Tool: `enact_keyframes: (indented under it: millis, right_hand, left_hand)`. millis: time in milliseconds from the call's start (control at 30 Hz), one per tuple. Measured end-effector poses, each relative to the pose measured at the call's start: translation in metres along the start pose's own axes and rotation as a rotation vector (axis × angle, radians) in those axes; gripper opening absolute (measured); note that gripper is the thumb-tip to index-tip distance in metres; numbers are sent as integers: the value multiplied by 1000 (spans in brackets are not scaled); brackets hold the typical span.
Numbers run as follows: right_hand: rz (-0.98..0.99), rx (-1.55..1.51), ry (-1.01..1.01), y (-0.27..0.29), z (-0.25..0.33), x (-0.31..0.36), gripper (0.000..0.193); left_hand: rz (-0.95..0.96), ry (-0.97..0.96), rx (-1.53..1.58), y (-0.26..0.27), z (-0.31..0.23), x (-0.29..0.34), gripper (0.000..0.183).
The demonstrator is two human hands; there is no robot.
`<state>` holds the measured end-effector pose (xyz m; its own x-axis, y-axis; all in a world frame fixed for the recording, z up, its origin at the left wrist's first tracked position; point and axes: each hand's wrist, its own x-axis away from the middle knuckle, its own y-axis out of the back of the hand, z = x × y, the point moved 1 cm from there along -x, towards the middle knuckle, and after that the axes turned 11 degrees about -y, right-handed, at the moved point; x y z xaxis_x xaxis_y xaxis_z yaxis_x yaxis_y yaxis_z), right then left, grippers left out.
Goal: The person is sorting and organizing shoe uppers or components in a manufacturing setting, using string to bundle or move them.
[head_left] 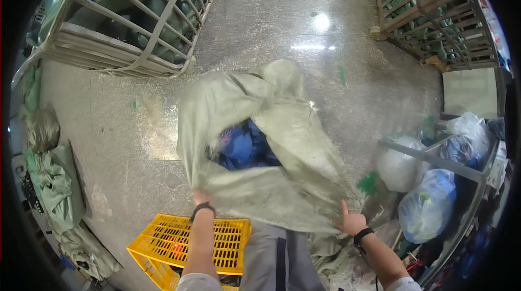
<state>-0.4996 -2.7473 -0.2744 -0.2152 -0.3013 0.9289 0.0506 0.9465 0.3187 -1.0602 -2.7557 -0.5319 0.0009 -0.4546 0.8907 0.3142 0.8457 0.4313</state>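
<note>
A large grey-green woven sack [293, 182] stands before me with its mouth spread wide. Dark blue items [241, 147] lie inside it, too blurred to name. My left hand [200, 197] is closed on the near left part of the sack's rim, its fingers mostly hidden by the cloth. On the near right side, my right hand [354, 222] grips the sack's edge, with one digit pointing up along the fabric. Both wrists wear dark bands.
A yellow plastic crate [228, 237] sits by my left forearm. Caged carts with green items stand at far left [135, 25] and far right [418, 14]. Filled plastic bags [429, 204] lie by a metal frame at right. Stuffed sacks [57, 182] line the left.
</note>
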Motion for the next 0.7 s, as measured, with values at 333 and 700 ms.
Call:
enact_keyframes:
  millis: [333, 700]
  right_hand:
    - [-81, 43, 134, 1, 41, 12, 72]
    - [-125, -199, 61, -14, -8, 7, 65]
  left_hand:
    - [-689, -753, 79, 257, -150, -14, 23]
    - [-352, -379, -428, 284, -12, -12, 17]
